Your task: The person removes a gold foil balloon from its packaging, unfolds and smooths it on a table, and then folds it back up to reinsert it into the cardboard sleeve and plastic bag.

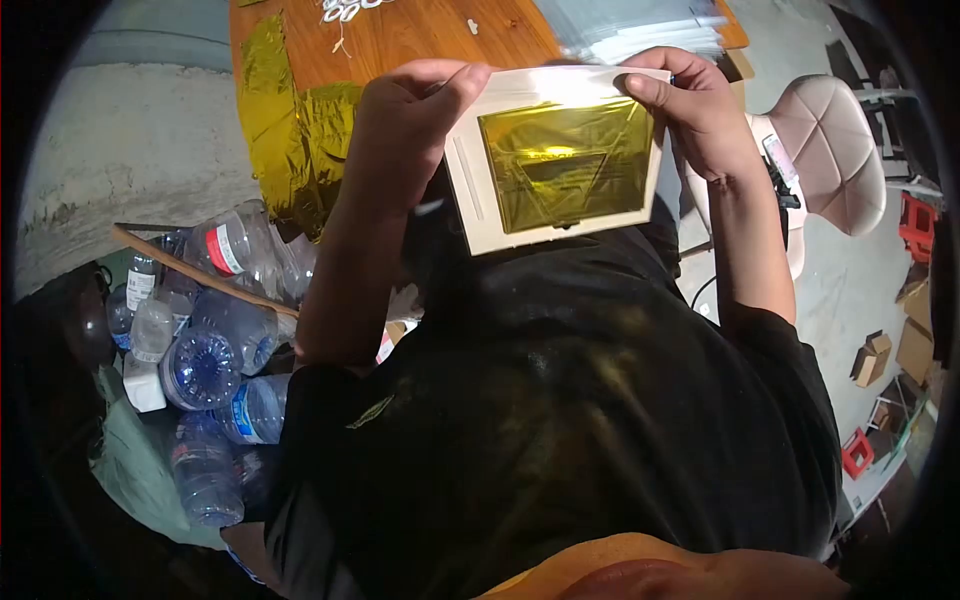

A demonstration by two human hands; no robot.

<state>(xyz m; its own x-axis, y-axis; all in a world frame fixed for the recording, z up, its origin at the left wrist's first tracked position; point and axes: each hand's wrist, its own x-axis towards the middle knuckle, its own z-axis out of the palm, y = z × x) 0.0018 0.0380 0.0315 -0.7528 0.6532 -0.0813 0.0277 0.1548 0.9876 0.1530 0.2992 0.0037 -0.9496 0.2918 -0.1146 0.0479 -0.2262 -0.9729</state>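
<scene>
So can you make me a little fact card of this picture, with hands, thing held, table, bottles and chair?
Left hand: left hand grips the pale panel at its upper left corner
Right hand: right hand grips its upper right corner, thumb on top
Thing held: pale panel with shiny yellow film in the middle
Table: wooden table with white rings on it
Bottles: plastic bottles at the person's left
Chair: pale padded chair at the person's right

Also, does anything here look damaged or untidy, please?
Yes: yellow foil lies crumpled at the edge of the table, and plastic bottles are jumbled nearby. The yellow sheet in the held frame shows lines that could be creases or reflections.
</scene>
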